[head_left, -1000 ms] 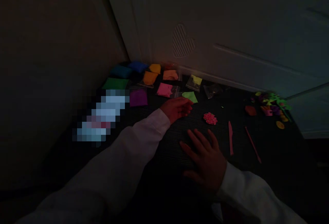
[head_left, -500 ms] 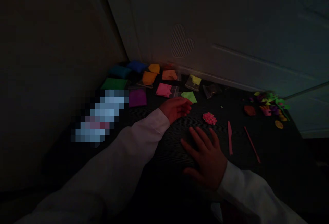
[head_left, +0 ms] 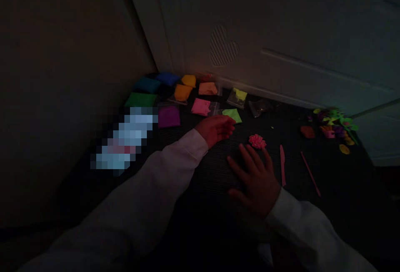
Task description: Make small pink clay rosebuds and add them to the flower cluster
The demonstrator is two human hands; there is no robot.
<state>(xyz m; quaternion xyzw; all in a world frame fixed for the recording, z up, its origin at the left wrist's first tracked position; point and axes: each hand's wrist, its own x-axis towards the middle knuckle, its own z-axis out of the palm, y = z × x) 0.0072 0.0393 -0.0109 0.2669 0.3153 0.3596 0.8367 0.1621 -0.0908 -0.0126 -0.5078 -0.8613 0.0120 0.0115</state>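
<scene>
My left hand (head_left: 215, 132) rests on its side just below the light green clay packet (head_left: 231, 116). Its fingers are loosely bent, the palm partly shows, and I see nothing in it. Spread wide with the palm down, my right hand (head_left: 258, 182) is over the dark table and holds nothing. Right above its fingertips lies a pink clay flower (head_left: 258, 141) with many small petals. A pink plastic knife (head_left: 282, 165) and a thin pink modelling tool (head_left: 310, 174) lie to the right of that hand.
Clay packets, such as a purple one (head_left: 169, 116) and a pink one (head_left: 201, 106), line the back left. A bright blurred-out screen (head_left: 129, 138) stands left. At the right are a brown lump (head_left: 307, 131) and colourful clay flowers (head_left: 336, 122). A wall (head_left: 281, 76) borders the back.
My right hand has moved slightly up towards the pink clay flower, its fingers still spread. My left hand stays about where it was. The view has shifted a little.
</scene>
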